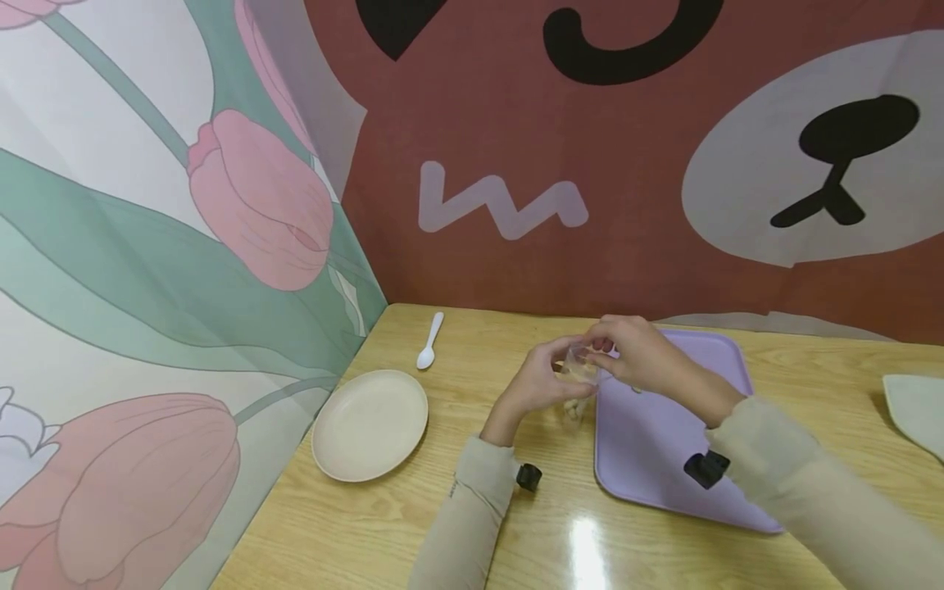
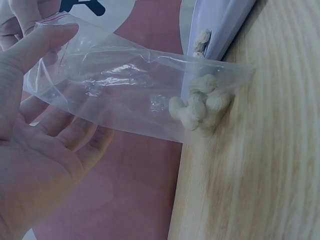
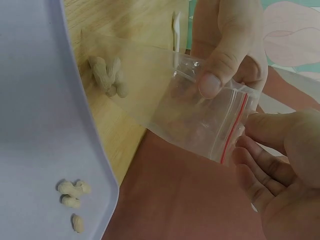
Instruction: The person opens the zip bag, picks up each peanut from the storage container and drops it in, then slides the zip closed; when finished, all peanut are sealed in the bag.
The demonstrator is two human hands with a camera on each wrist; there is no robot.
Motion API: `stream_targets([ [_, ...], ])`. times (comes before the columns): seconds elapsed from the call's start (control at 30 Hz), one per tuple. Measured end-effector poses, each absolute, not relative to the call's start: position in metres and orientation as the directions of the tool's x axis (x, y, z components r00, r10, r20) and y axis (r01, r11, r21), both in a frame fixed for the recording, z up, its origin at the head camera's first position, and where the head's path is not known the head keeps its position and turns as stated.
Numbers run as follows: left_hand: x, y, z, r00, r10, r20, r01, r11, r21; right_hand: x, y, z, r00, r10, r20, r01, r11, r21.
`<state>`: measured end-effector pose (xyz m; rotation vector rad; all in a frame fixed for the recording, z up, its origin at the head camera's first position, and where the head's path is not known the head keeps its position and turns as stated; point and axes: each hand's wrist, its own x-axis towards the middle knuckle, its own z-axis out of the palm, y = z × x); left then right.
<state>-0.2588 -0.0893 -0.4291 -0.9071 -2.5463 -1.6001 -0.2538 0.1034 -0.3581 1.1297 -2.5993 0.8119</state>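
Observation:
A clear zip bag with a red line along its top hangs between my two hands, with several peanuts gathered at its bottom corner. My left hand holds the bag near the top, its thumb lying across the plastic in the right wrist view. At the red-lined edge, my right hand pinches the bag between thumb and fingertips. The bag's lower end hangs at the left edge of a purple tray. A few more peanuts lie on that tray.
A round beige plate sits at the left of the wooden table. Behind it lies a white plastic spoon. A pale flat object is at the far right edge. Printed cloth rises behind the table.

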Motion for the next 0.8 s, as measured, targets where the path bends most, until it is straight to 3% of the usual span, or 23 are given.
stream_targets([
  [0.37, -0.260, -0.089, -0.431, -0.830, 0.469, 0.301, 0.472, 0.305, 0.827, -0.253, 0.104, -0.359, -0.694, -0.618, 0.370, -0.719, 0.567, -0.403],
  [0.7, -0.260, -0.088, -0.431, -0.828, 0.473, 0.301, 0.461, 0.269, 0.846, -0.271, 0.127, -0.350, -0.732, -0.570, 0.373, -0.681, 0.633, -0.369],
  [0.8, -0.261, -0.088, -0.432, -0.830, 0.470, 0.300, 0.457, 0.266, 0.849, -0.284, 0.141, -0.359, -0.769, -0.534, 0.351, -0.638, 0.670, -0.380],
])
